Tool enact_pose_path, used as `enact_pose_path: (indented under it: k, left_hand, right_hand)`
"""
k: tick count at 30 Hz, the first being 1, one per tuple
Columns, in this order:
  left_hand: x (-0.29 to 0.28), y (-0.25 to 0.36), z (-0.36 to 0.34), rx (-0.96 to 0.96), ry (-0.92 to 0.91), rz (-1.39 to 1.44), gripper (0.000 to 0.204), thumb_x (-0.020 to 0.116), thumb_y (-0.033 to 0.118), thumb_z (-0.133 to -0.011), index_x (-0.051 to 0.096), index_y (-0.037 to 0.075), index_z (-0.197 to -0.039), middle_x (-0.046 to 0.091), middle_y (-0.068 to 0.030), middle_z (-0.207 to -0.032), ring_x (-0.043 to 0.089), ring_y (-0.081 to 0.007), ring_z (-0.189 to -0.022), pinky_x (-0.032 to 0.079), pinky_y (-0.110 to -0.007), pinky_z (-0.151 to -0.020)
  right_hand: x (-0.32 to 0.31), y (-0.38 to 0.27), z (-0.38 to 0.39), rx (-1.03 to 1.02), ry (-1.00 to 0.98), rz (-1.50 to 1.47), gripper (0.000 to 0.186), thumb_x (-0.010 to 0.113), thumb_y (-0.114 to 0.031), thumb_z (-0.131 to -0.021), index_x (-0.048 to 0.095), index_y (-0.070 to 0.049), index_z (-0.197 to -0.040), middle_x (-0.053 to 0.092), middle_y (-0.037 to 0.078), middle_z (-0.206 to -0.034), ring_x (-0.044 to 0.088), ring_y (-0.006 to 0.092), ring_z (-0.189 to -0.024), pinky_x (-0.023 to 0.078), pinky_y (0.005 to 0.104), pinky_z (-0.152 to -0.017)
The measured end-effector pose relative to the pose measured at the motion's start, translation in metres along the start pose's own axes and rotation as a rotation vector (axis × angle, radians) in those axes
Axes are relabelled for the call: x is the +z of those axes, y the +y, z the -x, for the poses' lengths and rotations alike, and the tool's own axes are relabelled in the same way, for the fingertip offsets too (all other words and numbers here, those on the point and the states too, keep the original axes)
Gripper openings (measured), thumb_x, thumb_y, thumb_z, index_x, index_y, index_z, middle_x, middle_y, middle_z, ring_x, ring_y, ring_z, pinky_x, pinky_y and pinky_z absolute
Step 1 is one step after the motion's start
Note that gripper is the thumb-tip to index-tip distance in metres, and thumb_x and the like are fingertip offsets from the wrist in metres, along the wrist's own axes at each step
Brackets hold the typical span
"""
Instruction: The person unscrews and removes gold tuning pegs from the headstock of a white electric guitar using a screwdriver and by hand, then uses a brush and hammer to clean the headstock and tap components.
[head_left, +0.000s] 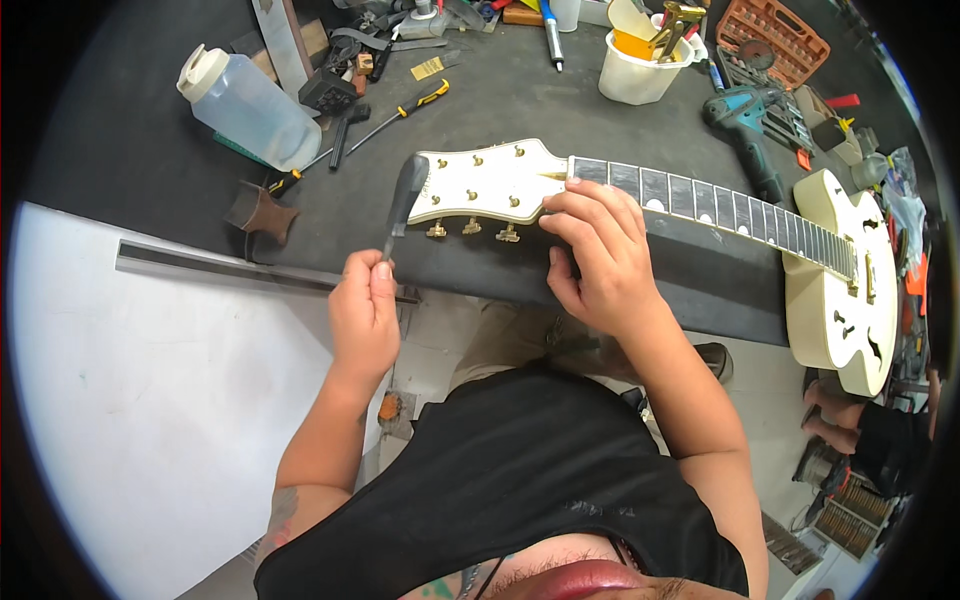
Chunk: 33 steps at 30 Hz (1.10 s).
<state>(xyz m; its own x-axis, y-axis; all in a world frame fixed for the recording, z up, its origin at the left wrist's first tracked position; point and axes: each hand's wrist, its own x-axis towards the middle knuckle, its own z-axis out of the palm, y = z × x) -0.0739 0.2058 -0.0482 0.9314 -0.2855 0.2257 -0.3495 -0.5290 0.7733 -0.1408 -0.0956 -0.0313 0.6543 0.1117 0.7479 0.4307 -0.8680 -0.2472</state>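
Note:
A cream electric guitar lies across the bench, its headstock point(486, 184) toward the left, the dark fretboard point(680, 193) running right to the body point(845, 290). Gold tuners point(472, 227) line the headstock's near edge. My left hand point(366, 305) is closed around the thin shaft of a slim dark-handled tool point(405, 197), whose wide dark end points away beside the headstock's tip. The tool's exact kind is unclear. My right hand point(605, 250) has bent fingers resting on the neck near the nut, the thumb apart below it; no object shows in it.
Around the guitar are a water bottle point(255, 110), a yellow-black screwdriver point(425, 96), a brown leather-like piece point(265, 212), a white tub of tools point(640, 75), a teal power tool point(745, 120) and an orange socket case point(780, 40). Another person's legs point(832, 412) show at right.

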Motion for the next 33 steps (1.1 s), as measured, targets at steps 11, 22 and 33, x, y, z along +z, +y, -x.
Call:
enact_pose_path:
  k: [11,22,33]
  left_hand:
    - [0.008,0.029,-0.008,-0.014,-0.083,0.233,0.021,0.051,0.016,-0.115,0.062,-0.002,-0.11,0.048,0.0048,-0.071,0.039,-0.0037,-0.063,0.035,-0.025,-0.058]
    - [0.02,0.045,-0.01,0.103,-0.115,0.339,0.022,0.049,0.016,-0.116,0.06,-0.003,-0.111,0.047,0.0039,-0.07,0.037,-0.0031,-0.063,0.031,-0.024,-0.056]
    - [0.02,0.046,-0.021,0.079,-0.175,0.243,0.018,0.058,0.013,-0.11,0.064,-0.003,-0.104,0.058,-0.0061,-0.07,0.053,-0.0126,-0.062,0.044,-0.032,-0.06]
  right_hand:
    - [0.0,-0.001,0.001,0.018,-0.004,-0.015,0.041,0.073,0.001,-0.071,0.068,-0.007,-0.111,0.07,0.007,-0.122,0.064,0.0319,-0.126,0.047,0.0501,-0.108]
    - [0.001,0.008,0.005,-0.013,0.069,-0.151,0.058,0.072,0.005,-0.07,0.06,-0.004,-0.126,0.073,0.014,-0.117,0.068,0.0372,-0.119,0.05,0.0502,-0.103]
    - [0.003,0.006,0.005,-0.013,0.113,-0.153,0.055,0.072,0.007,-0.066,0.063,-0.004,-0.119,0.071,0.014,-0.112,0.068,0.0366,-0.114,0.051,0.0511,-0.101]
